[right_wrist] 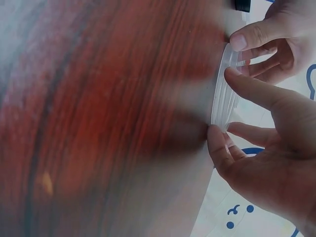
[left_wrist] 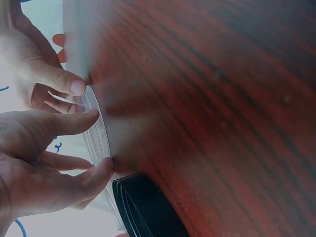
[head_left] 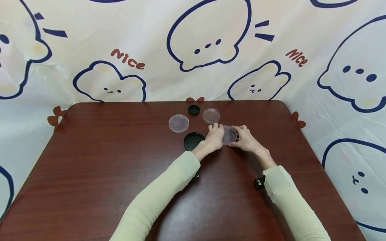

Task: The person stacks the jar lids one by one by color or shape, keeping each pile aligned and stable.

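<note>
Clear round dish (head_left: 229,134) sitting on the table (head_left: 90,160) between both hands, right of centre and toward the far edge. Being pinched at its rim from two sides: left hand (head_left: 213,138) closing thumb and fingertips on the near-left edge, right hand (head_left: 245,138) doing the same on the right edge. Neither hand spread wide; fingers curled in narrowly round the thin wall, probably because so shallow a rim offers little else to grip, and a hold from opposite sides keeps it from sliding on the smooth wood.

Moving outward: large black lid (head_left: 193,140) lying flat just left of the left hand, close to touching the wrist. Further back, a clear lid (head_left: 179,123), a second clear dish (head_left: 211,115) and a small black cap (head_left: 194,109) resting apart from one another, all flat on the table. Cartoon-printed cloth (head_left: 193,50) hanging behind.

Seeing from the left wrist view what the head view cannot: the dish edge-on (left_wrist: 96,133), ridged rim between fingertips (left_wrist: 79,88), black lid's side wall (left_wrist: 143,207) just beside. Showing in the right wrist view the same rim (right_wrist: 224,89) from the other side, thumb and forefinger pressing it, the table blurred.
</note>
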Action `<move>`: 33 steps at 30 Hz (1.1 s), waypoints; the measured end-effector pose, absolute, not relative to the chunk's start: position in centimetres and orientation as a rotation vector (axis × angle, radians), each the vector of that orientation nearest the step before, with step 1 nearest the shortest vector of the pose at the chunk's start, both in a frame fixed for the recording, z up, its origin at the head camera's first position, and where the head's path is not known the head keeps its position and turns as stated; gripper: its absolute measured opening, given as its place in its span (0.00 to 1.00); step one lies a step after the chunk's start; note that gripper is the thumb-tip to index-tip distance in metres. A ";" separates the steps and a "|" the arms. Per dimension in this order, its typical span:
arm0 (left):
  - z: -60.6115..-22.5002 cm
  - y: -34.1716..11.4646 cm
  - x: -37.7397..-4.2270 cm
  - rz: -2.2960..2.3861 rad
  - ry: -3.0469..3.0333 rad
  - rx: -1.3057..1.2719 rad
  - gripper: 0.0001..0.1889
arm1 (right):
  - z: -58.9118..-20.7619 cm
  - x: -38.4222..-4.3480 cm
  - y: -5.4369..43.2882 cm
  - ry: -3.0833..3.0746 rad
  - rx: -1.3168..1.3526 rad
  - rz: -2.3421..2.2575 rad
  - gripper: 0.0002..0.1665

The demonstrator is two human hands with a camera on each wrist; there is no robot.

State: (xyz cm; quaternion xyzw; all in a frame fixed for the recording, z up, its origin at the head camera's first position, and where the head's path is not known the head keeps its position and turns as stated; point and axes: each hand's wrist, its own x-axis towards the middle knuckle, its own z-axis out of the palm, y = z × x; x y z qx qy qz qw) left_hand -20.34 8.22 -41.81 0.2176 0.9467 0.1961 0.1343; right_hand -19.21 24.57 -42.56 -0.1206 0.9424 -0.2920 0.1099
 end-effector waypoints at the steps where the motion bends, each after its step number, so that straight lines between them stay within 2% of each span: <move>1: -41.8 8.3 -20.3 0.558 2.742 0.632 0.34 | -42.6 -19.2 24.6 2.777 -0.358 -0.856 0.46; 19: -41.4 6.9 -19.8 0.967 2.693 0.537 0.39 | -42.7 -18.5 24.6 2.780 -0.388 -1.082 0.45; 33: -41.0 3.6 -19.3 1.066 2.692 0.625 0.43 | -41.4 -17.2 22.4 2.790 -0.387 -1.137 0.45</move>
